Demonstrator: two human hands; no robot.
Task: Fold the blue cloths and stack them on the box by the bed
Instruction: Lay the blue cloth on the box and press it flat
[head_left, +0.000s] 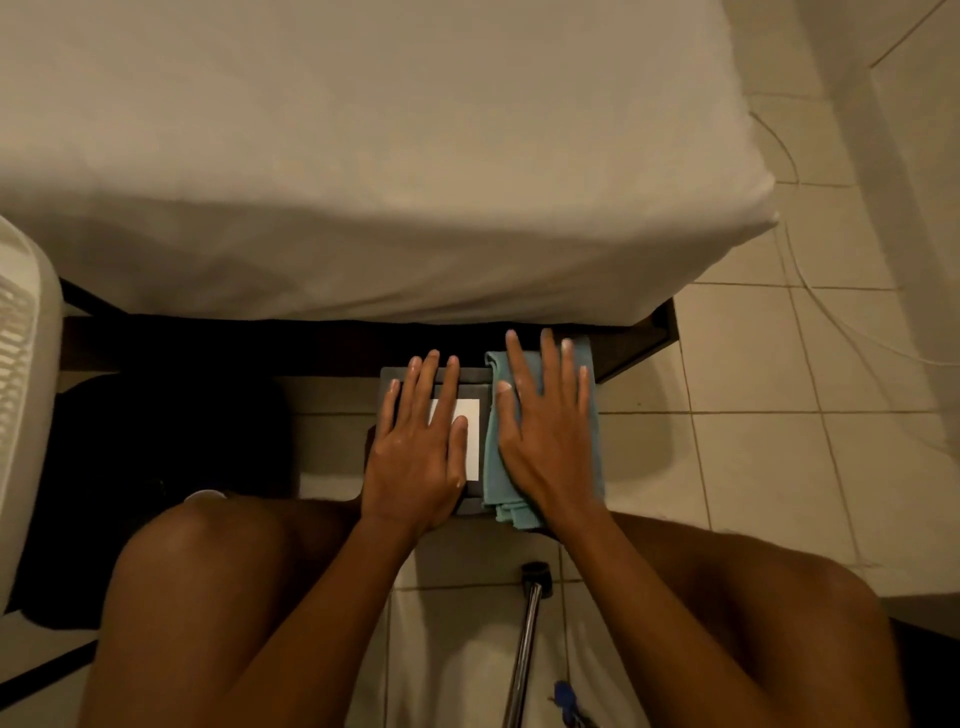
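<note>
A folded blue cloth (503, 483) lies on the right half of a dark grey box (474, 501) that stands on the floor against the bed. My right hand (545, 431) rests flat on the cloth, palm down, fingers spread. My left hand (418, 447) lies flat on the left half of the box, partly covering a white label (470, 421). Neither hand grips anything. The cloth's layers show at its near edge.
The bed (363, 171) with a white sheet fills the upper view, its dark frame just behind the box. A white slatted basket (21, 374) stands at the left. A metal pole (524, 649) lies on the tiled floor between my knees. A thin cable (800, 270) runs along the right.
</note>
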